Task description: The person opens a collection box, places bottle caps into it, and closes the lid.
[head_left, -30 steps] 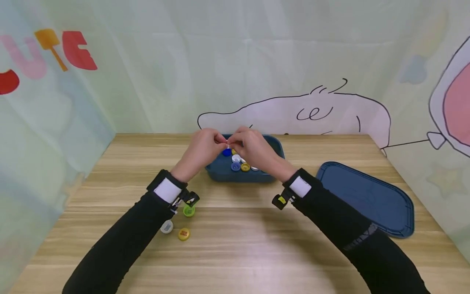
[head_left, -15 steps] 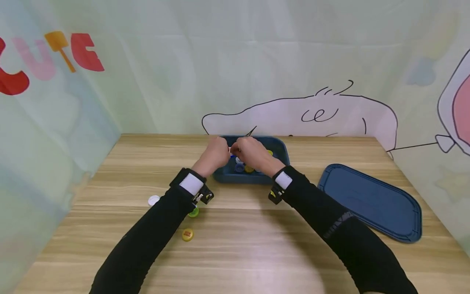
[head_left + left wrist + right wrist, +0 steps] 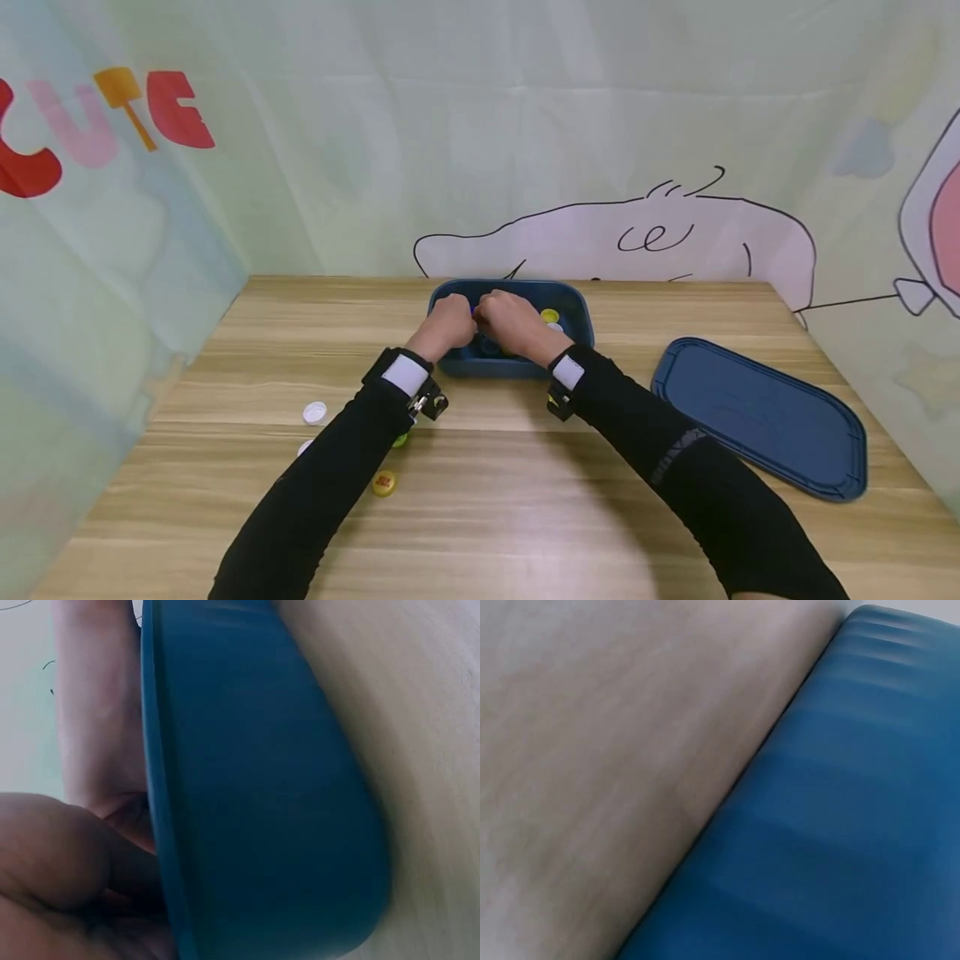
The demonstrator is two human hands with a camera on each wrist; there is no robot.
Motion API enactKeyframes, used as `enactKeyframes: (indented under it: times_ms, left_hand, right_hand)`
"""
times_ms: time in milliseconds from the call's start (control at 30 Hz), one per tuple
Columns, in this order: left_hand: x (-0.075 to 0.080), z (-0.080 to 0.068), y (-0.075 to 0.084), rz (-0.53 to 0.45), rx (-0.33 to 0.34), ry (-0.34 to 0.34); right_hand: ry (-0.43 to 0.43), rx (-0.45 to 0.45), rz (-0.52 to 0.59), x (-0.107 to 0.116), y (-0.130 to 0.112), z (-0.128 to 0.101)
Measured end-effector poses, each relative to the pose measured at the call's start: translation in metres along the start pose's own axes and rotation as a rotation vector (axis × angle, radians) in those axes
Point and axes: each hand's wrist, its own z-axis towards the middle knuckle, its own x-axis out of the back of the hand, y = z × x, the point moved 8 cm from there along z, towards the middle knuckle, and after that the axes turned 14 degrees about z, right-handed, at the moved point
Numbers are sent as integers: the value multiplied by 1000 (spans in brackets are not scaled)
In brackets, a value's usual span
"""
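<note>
Both hands reach down into a dark blue box at the far middle of the wooden table. My left hand and right hand sit knuckle to knuckle, fingers curled downward inside it. The fingertips are hidden, so I cannot tell what they hold. A yellow cap and a white cap lie in the box right of the hands. The left wrist view shows the box's outer wall close up with part of my left hand beside it. The right wrist view shows only the box wall and table.
The box's blue lid lies flat on the table to the right. Loose caps lie near my left forearm: a white one, a yellow one and a green one half hidden by the sleeve. A curtain backs the table.
Both hands, which together pinched a small white thing above the box, have moved forward and down into the box. The view has shifted slightly.
</note>
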Motion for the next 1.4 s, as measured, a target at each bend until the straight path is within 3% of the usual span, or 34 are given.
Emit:
enactKeyframes:
  times_ms: [233, 600, 833, 967, 1167, 1400]
  left_hand:
    - [-7, 3, -5, -14, 18, -1]
    - [-11, 7, -2, 56, 21, -15]
    - [-15, 10, -1, 56, 44, -52]
    - [-15, 10, -3, 35, 56, -38]
    - [-6, 5, -3, 9, 23, 16]
    - [22, -12, -2, -53, -28, 99]
  right_hand:
    - [5, 48, -52, -5, -2, 1]
    - [9, 77, -112, -8, -5, 1]
    - [8, 69, -111, -8, -4, 2]
    - [-6, 73, -76, -8, -4, 2]
    - [12, 92, -15, 1, -5, 0]
    - [92, 80, 74, 25, -17, -8]
